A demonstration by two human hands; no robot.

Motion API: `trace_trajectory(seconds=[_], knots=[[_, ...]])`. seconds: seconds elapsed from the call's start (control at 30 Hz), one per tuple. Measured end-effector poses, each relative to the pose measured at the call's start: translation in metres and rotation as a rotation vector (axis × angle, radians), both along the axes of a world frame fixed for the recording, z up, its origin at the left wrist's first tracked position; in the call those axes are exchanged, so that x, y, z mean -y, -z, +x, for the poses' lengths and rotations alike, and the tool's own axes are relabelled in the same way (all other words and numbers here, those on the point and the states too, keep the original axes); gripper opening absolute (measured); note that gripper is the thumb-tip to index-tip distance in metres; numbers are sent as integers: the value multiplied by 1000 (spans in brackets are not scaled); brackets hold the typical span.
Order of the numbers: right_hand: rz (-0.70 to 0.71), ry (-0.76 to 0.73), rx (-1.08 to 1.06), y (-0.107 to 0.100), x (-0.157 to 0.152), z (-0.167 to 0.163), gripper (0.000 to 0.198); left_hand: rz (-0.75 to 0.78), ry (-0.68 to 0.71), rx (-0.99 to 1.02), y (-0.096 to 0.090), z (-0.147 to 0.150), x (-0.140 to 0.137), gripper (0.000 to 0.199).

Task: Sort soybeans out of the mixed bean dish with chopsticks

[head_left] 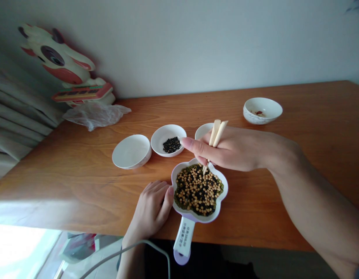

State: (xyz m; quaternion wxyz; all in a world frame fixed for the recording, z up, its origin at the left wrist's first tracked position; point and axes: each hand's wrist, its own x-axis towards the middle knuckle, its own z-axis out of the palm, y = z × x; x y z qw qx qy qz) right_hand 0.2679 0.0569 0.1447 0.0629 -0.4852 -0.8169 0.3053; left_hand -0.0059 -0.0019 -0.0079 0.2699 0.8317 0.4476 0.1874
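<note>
My right hand [228,149] is closed around a pair of wooden chopsticks [215,133], whose tips reach down into the beans. Those mixed beans [198,190], tan, black and green, fill a flower-shaped white dish [224,195] with a lilac underside and a labelled handle [184,236] jutting over the table's front edge. My left hand [153,205] rests on the table at the dish's left side, fingers loosely bent and thumb by the rim. Just behind the dish, a white bowl [157,135] contains black beans [171,145]. Part of another white bowl [203,130] is hidden behind my right hand.
On the wooden table [89,170], a white bowl [131,152] stands at left and another bowl [263,111] with some reddish-brown bits stands at back right. A cow-shaped toy keyboard [69,66] and a clear plastic bag [96,115] are by the wall. A grey cable [133,245] crosses my left forearm.
</note>
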Motion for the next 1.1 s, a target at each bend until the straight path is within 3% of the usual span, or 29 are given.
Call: trace_trajectory(seconds=[1.1], knots=[[-18, -3, -14, 7, -5, 2, 82, 3, 3, -2, 2, -1, 0, 38]])
